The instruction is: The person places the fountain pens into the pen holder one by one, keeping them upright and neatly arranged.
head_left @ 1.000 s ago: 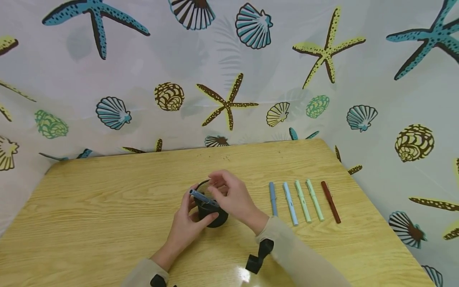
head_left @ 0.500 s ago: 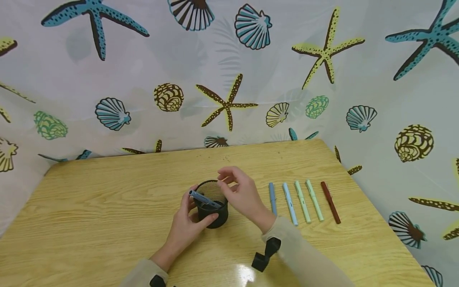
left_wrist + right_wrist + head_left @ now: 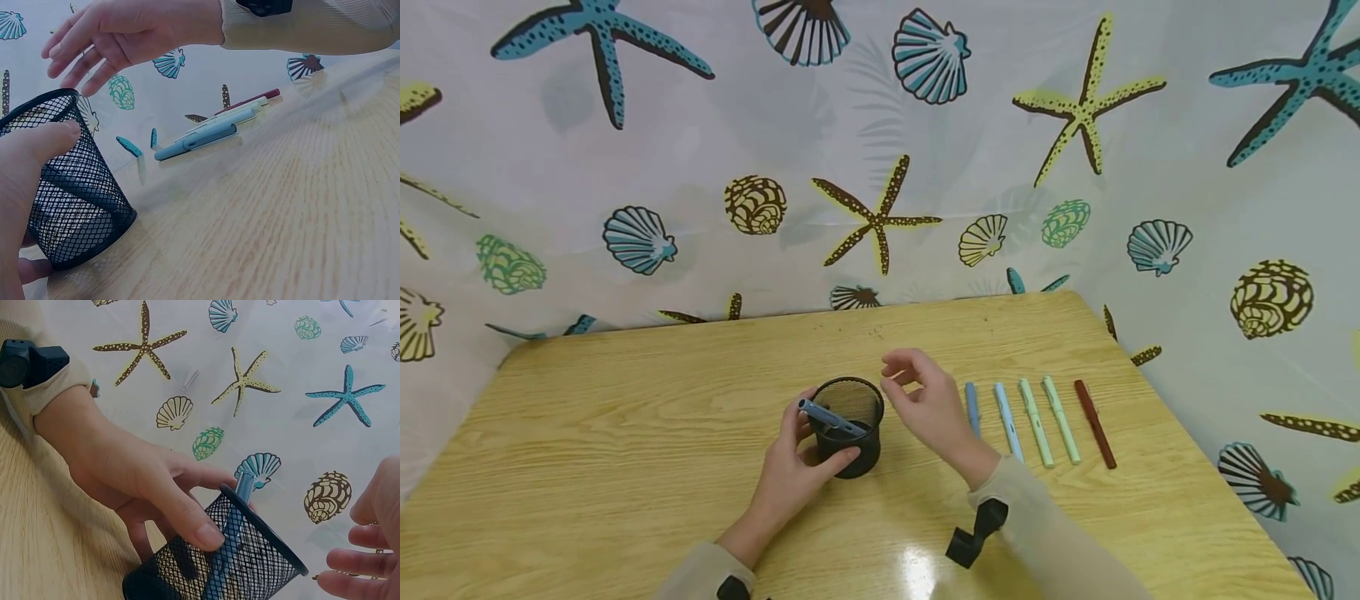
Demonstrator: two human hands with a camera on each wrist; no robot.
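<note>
My left hand [image 3: 797, 467] grips a black mesh pen cup [image 3: 859, 457] from its left side, thumb across the near wall. One blue pen [image 3: 829, 416] leans inside the cup, its end sticking out over the left rim. To the right of the cup my right hand [image 3: 931, 414] hovers with loosely bent fingers and nothing in them. The left wrist view shows the cup [image 3: 94, 187] tilted, with the thumb on its mesh. In the right wrist view, the pen [image 3: 232, 537] shows through the mesh, and the right hand [image 3: 369, 556] appears at the edge.
Right of the hands lies a row of pens on the wooden table [image 3: 625, 433]: a blue pen [image 3: 972, 407], a light blue pen [image 3: 1007, 417], two light green pens [image 3: 1036, 422] and a dark red pen [image 3: 1096, 425]. A shell-and-starfish cloth [image 3: 700, 125] hangs behind.
My right hand has drawn away from the cup's mouth to the right, leaving the blue pen leaning inside. The left hand keeps its grip on the cup.
</note>
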